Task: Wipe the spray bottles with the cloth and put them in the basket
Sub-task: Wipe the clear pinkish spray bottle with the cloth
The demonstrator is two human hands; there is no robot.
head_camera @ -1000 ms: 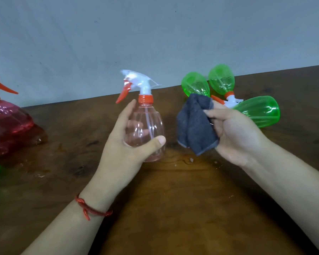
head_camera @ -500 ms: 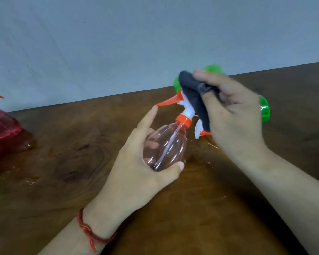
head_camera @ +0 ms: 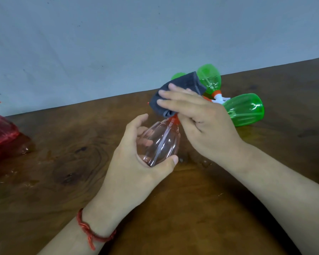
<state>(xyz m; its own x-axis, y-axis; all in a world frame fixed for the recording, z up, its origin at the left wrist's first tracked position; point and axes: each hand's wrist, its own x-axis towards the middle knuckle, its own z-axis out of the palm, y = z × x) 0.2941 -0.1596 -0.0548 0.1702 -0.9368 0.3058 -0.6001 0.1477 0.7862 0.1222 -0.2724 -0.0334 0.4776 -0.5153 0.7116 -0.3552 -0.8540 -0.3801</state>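
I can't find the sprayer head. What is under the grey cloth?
The grey cloth, held by the right hand, covers the clear pink bottle's top. Only the orange collar shows below it; the sprayer head is hidden.

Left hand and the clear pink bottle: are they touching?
Touching. The head view shows the left hand wrapped round the clear pink bottle, thumb pressed on its base.

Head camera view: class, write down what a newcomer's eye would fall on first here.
At the centre, the left hand grips a clear pink spray bottle while the right hand holds a grey cloth over its spray head. Bright green bottles lie on their sides behind them near the far edge of the wooden table.
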